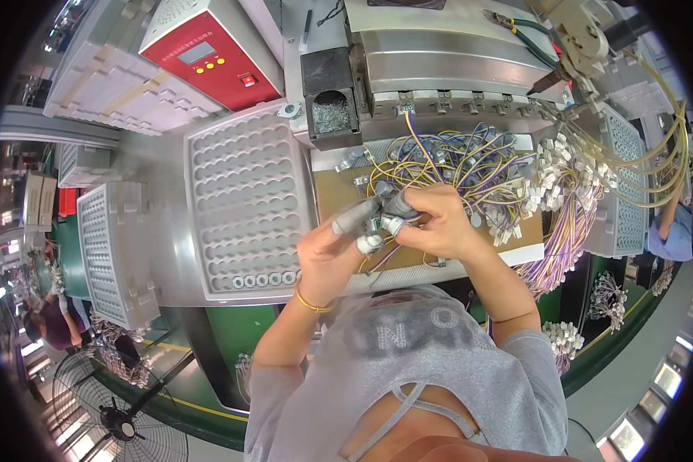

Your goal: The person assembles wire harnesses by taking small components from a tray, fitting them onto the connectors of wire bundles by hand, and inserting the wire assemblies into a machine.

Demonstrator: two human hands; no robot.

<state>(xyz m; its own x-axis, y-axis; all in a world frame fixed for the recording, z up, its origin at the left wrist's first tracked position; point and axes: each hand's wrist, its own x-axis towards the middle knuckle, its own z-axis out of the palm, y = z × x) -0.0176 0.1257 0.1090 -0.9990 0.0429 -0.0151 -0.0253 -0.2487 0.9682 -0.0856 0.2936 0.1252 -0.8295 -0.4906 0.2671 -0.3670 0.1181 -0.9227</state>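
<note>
My left hand (327, 250) and my right hand (443, 222) meet over the brown work board (335, 192), fingertips close together. Grey and white covers wrap several fingertips. Between them is a small part with a bit of green (376, 224); fingers hide most of it, so its kind is unclear. My left thumb and fingers pinch it from one side, and my right fingers are closed at its other side. Just beyond lies a heap of yellow and purple wires (470, 165) with small clear and grey ends. One wired part (406, 108) sits at the metal fixture (446, 61).
A white tray (246, 192) with rows of round pockets lies left; several round parts (266, 281) fill its near row. Behind stand a red-fronted control box (212, 58) and a black bin (331, 96). Green-handled pliers (527, 35) lie on the fixture. Wire bundles with white connectors (566, 185) hang right.
</note>
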